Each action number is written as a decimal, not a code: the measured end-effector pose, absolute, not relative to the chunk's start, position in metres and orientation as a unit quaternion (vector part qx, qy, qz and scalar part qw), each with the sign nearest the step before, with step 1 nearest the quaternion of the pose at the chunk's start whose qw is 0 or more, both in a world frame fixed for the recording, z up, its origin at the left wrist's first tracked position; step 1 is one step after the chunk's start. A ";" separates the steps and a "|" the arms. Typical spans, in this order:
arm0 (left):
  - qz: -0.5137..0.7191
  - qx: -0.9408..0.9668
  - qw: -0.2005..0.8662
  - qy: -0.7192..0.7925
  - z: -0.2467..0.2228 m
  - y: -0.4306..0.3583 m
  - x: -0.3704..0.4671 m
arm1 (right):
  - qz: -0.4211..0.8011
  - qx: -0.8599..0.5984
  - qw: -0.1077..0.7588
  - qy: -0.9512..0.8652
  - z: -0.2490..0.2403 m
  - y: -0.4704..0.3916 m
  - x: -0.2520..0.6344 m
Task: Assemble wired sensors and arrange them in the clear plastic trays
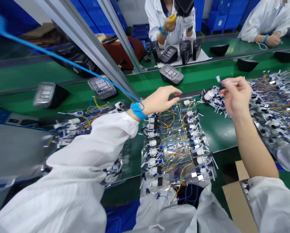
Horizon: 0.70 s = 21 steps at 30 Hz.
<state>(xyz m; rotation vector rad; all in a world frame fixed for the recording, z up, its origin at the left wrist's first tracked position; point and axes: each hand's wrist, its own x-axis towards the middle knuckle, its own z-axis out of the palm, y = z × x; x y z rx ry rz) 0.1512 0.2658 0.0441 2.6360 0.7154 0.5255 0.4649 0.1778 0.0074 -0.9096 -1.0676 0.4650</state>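
Note:
My left hand (162,99) hovers over the far end of a clear plastic tray (175,144), its thumb and fingers apart with nothing between them. A blue wrist strap (138,111) sits on that wrist. Rows of small white-and-black cylindrical parts (155,142) line both sides of the tray, with yellow, red and blue wires tangled across the middle. To the right, my right hand (239,97) pinches a small white strip (218,79), raised above the table. Below it lies a heap of similar white-and-black strips (219,105).
Wired parts in clear trays (272,110) are heaped on the right, with more on the left (73,124). Behind runs a green conveyor (145,84) carrying display units (171,73). A metal post (86,45) slants at left. A cardboard box (239,200) stands low right. Co-workers (170,29) sit opposite.

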 end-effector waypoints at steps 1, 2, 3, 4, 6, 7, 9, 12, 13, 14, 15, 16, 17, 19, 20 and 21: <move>0.189 0.932 0.181 0.250 0.041 0.266 0.155 | 0.214 -0.385 0.774 -0.456 0.020 0.175 0.469; 0.188 0.932 0.186 0.248 0.037 0.267 0.159 | 0.211 -0.358 0.804 -0.427 0.033 0.171 0.474; 0.182 0.932 0.196 0.246 0.032 0.266 0.163 | 0.205 -0.335 0.828 -0.400 0.045 0.166 0.479; 0.171 0.931 0.211 0.242 0.028 0.266 0.168 | 0.201 -0.318 0.847 -0.376 0.056 0.161 0.484; 0.142 0.931 0.247 0.227 0.020 0.264 0.179 | 0.199 -0.299 0.870 -0.338 0.074 0.150 0.493; 0.128 0.931 0.265 0.214 0.017 0.262 0.185 | 0.200 -0.292 0.878 -0.322 0.080 0.144 0.495; 0.106 0.933 0.292 0.183 0.011 0.258 0.198 | 0.199 -0.280 0.891 -0.298 0.090 0.135 0.499; 0.062 0.939 0.309 0.137 0.005 0.251 0.216 | 0.198 -0.273 0.897 -0.287 0.099 0.125 0.500; 0.044 0.940 0.313 0.127 0.003 0.249 0.222 | 0.198 -0.272 0.897 -0.287 0.101 0.121 0.500; 0.024 0.940 0.319 0.120 0.002 0.248 0.228 | 0.199 -0.271 0.897 -0.287 0.104 0.117 0.501; 0.003 0.938 0.325 0.117 0.001 0.248 0.233 | 0.199 -0.271 0.896 -0.289 0.108 0.113 0.501; -0.013 0.937 0.327 0.119 0.001 0.248 0.238 | 0.201 -0.274 0.894 -0.292 0.111 0.108 0.501; -0.016 0.938 0.321 0.133 0.001 0.249 0.242 | 0.198 -0.277 0.893 -0.295 0.116 0.103 0.501; 0.021 0.937 0.302 0.174 0.005 0.249 0.252 | 0.187 -0.286 0.890 -0.301 0.125 0.093 0.500; 0.055 0.933 0.304 0.185 0.009 0.247 0.258 | 0.179 -0.289 0.890 -0.303 0.130 0.088 0.499; 0.088 0.925 0.322 0.180 0.015 0.245 0.264 | 0.172 -0.291 0.891 -0.303 0.135 0.084 0.497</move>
